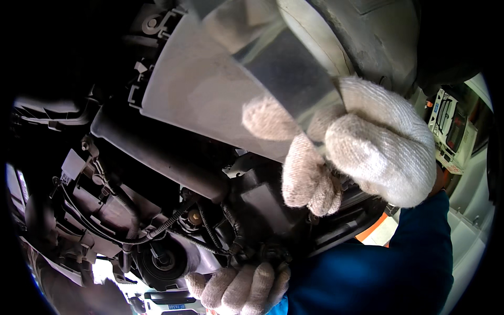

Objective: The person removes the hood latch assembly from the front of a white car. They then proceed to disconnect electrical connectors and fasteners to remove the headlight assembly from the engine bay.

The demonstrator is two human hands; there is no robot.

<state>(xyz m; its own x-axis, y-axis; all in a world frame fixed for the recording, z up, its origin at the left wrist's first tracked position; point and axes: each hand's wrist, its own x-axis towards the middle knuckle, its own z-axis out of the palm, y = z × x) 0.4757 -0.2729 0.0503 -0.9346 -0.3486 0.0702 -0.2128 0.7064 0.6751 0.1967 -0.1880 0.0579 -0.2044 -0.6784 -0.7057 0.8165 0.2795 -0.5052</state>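
In the upper right, my right hand (370, 144) wears a white knitted glove and pinches a glossy, partly see-through strip (289, 68). The strip slants up to the left, blurred towards its top end. Behind it lies a broad flat grey plastic panel (199, 89) with clips along its left edge. My left hand (239, 289), gloved too, is at the lower edge beside dark engine-bay parts. Its fingers are curled side by side; whatever they grip is hidden.
Corrugated hoses and cables (131, 215) run across the left of the engine bay, near a round black part (161, 257). A grey tube (157, 157) crosses below the panel. A pale rounded container (362, 31) sits at the top right. White vehicles (454, 128) stand beyond.
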